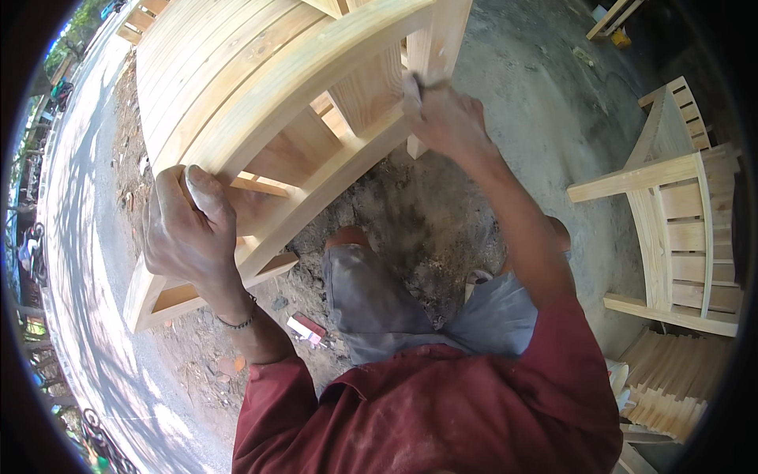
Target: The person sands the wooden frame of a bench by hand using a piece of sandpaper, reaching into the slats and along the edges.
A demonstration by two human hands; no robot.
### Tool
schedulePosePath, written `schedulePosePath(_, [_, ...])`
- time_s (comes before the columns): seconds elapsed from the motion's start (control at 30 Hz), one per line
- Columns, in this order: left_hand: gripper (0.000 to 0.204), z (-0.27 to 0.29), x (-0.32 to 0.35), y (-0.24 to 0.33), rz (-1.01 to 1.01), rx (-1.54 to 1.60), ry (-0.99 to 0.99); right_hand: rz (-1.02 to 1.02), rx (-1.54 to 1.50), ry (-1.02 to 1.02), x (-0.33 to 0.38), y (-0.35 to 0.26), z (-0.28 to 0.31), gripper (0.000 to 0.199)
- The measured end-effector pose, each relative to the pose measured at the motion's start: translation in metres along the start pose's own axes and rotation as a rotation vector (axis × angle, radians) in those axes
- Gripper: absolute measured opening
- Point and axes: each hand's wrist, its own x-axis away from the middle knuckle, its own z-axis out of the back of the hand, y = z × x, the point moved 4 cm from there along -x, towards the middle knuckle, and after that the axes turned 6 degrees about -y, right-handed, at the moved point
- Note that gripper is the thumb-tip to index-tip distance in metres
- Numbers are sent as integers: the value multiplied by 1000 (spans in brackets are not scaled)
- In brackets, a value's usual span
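Note:
A pale unfinished wooden chair (pixel 237 71) lies tipped on its side in front of me. My left hand (pixel 185 229) grips the edge of its curved rail near the lower left. My right hand (pixel 446 118) presses a small grey piece of sandpaper (pixel 411 93) against a chair leg (pixel 434 47) at the upper middle. My knees in grey shorts sit below the chair, and my red sleeves come in from the bottom.
A second unfinished wooden chair (pixel 679 229) stands at the right. A stack of thin wooden slats (pixel 671 379) lies at the lower right. The ground is dusty concrete with sawdust and a small red-and-white packet (pixel 306 328). A paved road runs along the left.

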Motion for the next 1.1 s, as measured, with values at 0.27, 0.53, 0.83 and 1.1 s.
schedulePosePath(0.27, [35,0,-2,3,20,12,20,-45,-103,-118,-18,13,-16,45])
schedulePosePath(0.53, [37,1,-1,0,37,49,-44,-92,-69,-179,-19,6,-15,46])
schedulePosePath(0.83, [39,-1,-1,1,46,27,-22,-215,-249,-61,6,-10,-35,50])
schedulePosePath(1.1, [40,-2,-1,1,2,22,55,-299,-194,-83,16,-35,-42,51])
